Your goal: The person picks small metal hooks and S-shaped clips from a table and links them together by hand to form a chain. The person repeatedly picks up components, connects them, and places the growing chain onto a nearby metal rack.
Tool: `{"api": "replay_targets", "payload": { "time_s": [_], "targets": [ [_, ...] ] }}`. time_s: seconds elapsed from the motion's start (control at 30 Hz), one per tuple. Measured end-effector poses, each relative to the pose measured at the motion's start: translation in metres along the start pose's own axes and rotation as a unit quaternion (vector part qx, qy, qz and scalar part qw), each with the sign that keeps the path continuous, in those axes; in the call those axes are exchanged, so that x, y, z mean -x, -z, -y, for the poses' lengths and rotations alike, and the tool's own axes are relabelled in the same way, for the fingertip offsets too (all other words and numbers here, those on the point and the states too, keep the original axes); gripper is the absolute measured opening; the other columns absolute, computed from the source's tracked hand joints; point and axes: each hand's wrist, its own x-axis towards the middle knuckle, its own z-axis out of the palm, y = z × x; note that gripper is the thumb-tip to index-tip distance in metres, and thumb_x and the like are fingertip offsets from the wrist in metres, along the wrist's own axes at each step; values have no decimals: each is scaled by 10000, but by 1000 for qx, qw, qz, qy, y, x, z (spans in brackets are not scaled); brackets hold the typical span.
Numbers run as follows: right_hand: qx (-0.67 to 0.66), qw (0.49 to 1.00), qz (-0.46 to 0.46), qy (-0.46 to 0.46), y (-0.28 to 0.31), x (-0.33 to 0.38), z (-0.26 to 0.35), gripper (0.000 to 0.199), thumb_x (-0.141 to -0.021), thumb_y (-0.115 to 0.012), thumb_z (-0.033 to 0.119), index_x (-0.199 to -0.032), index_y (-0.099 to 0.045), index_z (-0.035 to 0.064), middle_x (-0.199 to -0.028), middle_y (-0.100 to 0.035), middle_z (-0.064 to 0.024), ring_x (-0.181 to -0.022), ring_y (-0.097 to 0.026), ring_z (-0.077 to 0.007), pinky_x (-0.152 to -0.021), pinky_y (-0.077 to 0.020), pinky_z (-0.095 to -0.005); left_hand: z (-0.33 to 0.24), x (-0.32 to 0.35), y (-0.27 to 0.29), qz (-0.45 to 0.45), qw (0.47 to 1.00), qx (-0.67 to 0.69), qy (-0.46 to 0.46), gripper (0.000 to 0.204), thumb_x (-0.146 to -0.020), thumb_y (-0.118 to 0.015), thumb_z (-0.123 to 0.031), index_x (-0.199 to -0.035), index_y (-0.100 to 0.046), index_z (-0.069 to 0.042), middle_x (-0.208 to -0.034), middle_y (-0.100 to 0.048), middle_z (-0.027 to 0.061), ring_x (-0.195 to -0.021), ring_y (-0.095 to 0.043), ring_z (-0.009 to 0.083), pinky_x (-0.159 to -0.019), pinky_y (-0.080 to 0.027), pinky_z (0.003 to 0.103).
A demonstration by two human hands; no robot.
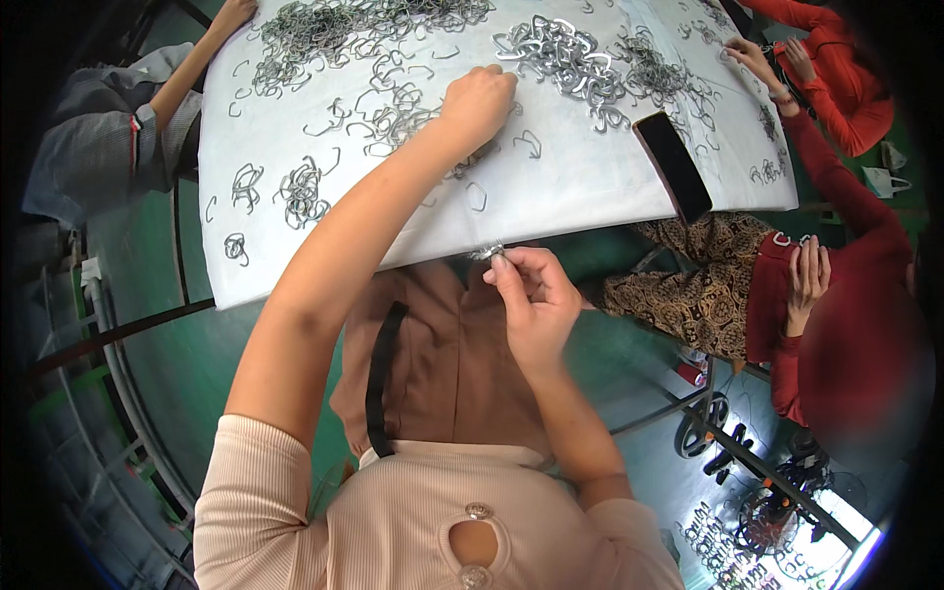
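Note:
My left hand [480, 103] reaches far over the white-covered table, back of the hand up. Its fingers are curled down beside a heap of thick shiny silver metal links [560, 59]; what they hold, if anything, is hidden. Under my left wrist lies a loose pile of thin bent-wire rings [398, 123]. At the table's near edge my right hand [539, 295] pinches small shiny metal pieces [486, 253] between thumb and fingers. Their exact shape is too small to make out.
More wire rings [324, 34] are heaped at the far left, with a smaller cluster [303, 192] nearer. A black phone [673, 167] lies at the table's right edge. A person in grey [118, 138] works at left; people in red [836, 79] and dark red [846, 265] are at right.

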Motion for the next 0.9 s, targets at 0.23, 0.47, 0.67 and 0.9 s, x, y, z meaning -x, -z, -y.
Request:
{"api": "replay_targets", "payload": {
  "time_s": [0.23, 0.47, 0.67, 0.9],
  "targets": [
    [-2, 1000, -2, 1, -2, 5, 1, 69, -862, -670, 29, -883, -632, -25, -809, -656, -57, -705, -667, -115, -624, -536, -232, 1, 18, 27, 32, 983, 167, 75, 172, -830, -665, -162, -960, -638, -53, -900, -675, 109, -821, -659, 257, -720, -524, 360],
    [-3, 1000, 4, 5, -6, 3, 1, 81, -852, -683, 38, -882, -635, -20, -795, -659, -55, -697, -663, -113, -630, -535, -237, -40, 129, 104, 12, 814, 526, 244, 154, -859, -677, -95, -947, -648, 28, -865, -667, 51, -796, -607, 98, -692, -480, 233],
    [10, 1000, -10, 6, -11, 1, 2, 69, -837, -685, 20, -871, -634, -12, -781, -667, -65, -687, -666, -117, -614, -529, -243, -66, 169, 109, -56, 820, 531, 206, 121, -821, -701, -72, -917, -685, 0, -853, -696, 50, -740, -608, 87, -672, -492, 232],
    [68, 997, -12, 21, -11, 2, -5, 117, -839, -665, 5, -939, -604, -2, -836, -645, -67, -715, -641, -128, -641, -516, -247, -62, 177, 117, -70, 858, 482, 163, 111, -802, -703, -20, -907, -685, 11, -857, -698, 62, -713, -590, 86, -663, -493, 230]
  ]
}}
